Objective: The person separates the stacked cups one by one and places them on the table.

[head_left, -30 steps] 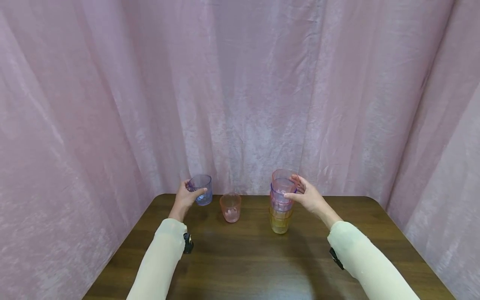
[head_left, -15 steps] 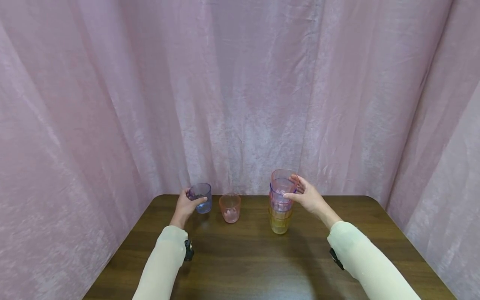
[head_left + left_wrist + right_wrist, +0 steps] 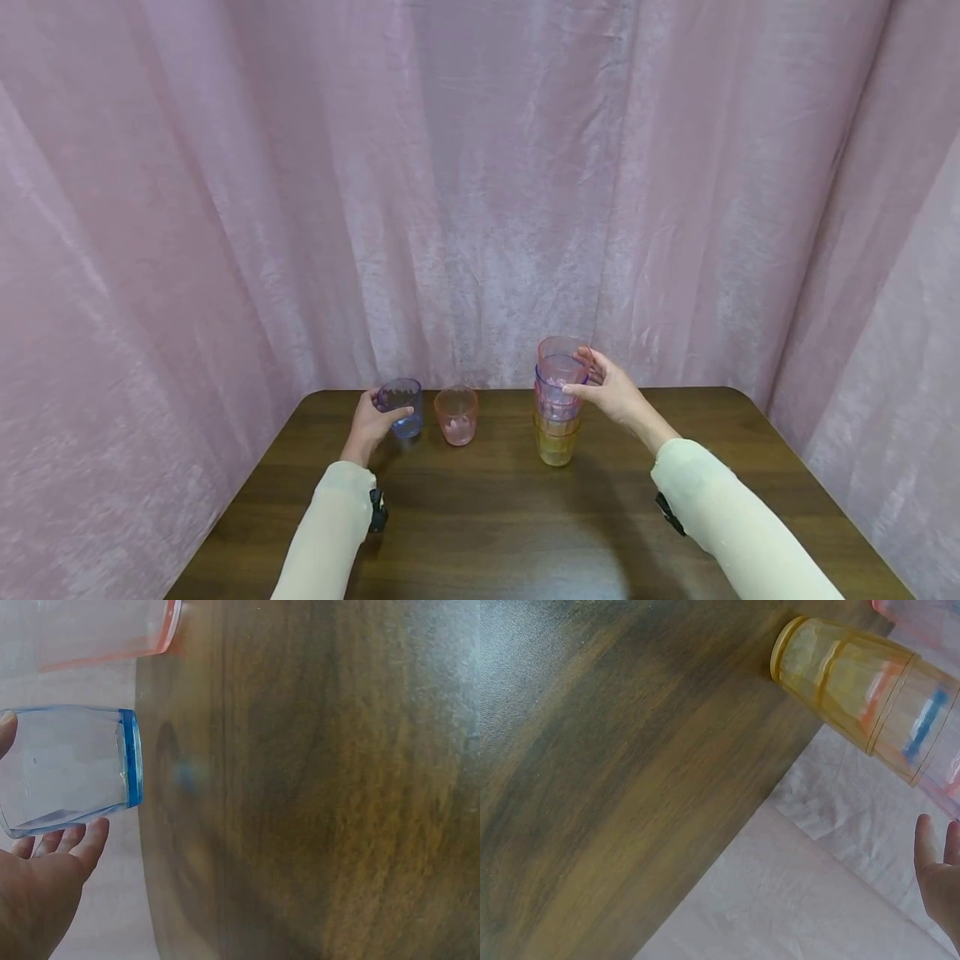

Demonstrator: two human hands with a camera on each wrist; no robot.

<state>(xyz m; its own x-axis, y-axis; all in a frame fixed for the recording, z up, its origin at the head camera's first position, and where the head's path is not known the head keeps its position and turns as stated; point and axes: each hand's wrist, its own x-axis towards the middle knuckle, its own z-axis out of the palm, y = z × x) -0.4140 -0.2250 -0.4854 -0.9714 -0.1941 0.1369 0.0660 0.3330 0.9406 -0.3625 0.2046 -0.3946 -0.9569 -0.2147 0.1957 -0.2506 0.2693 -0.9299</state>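
Note:
In the head view my left hand (image 3: pixel 375 421) grips a clear blue cup (image 3: pixel 407 425) from its left side, thumb in front and fingers behind. The left wrist view shows this blue cup (image 3: pixel 71 769) upright near the table's far edge; whether its base touches the wood I cannot tell. Just right of it a pink cup (image 3: pixel 456 418) stands upright by itself. Farther right stands a stack of nested cups (image 3: pixel 556 446), yellow at the bottom, with purple and pink ones above. My right hand (image 3: pixel 615 396) holds the stack's upper part, thumb in front and fingers behind.
A dark brown wooden table (image 3: pixel 480 517) bears all the cups, which are close to its far edge. Pink curtains (image 3: pixel 495 208) hang behind the table and along both sides.
My left hand has lowered the blue cup toward the table, left of the lone pink cup. The right hand keeps its hold on the stack; the head view has shifted slightly.

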